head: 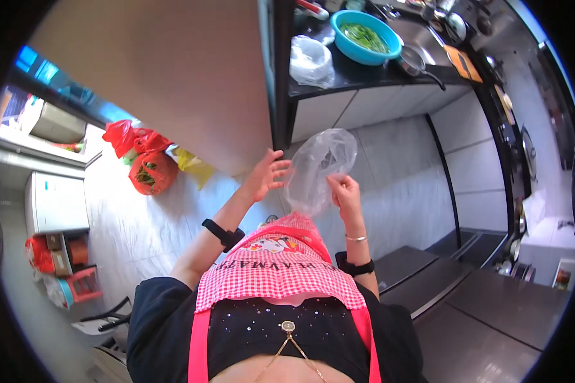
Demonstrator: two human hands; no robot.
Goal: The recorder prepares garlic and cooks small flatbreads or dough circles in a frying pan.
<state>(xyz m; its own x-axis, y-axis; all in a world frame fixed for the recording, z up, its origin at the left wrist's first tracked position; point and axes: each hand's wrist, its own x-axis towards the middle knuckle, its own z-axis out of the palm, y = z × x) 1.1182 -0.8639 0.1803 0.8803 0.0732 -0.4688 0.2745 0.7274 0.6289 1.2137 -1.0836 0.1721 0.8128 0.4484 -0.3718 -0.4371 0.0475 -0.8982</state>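
Note:
A clear plastic bag (309, 167) hangs in front of me, its mouth spread wide. My right hand (345, 191) pinches the bag's right edge between thumb and fingers. On the other side, my left hand (270, 176) has its fingers apart beside the bag's left edge; whether a fingertip touches the plastic is hard to tell. Below the bag is the pink checked apron (282, 268) that I wear. Each of my forearms has a black band.
The dark counter (354, 79) ahead holds a blue basin (364, 40) of leafy greens in water, a crumpled plastic bag (311, 62) and a strainer (412, 61). A large panel (172, 72) stands close at left. Red bags (153, 174) of vegetables sit on the floor.

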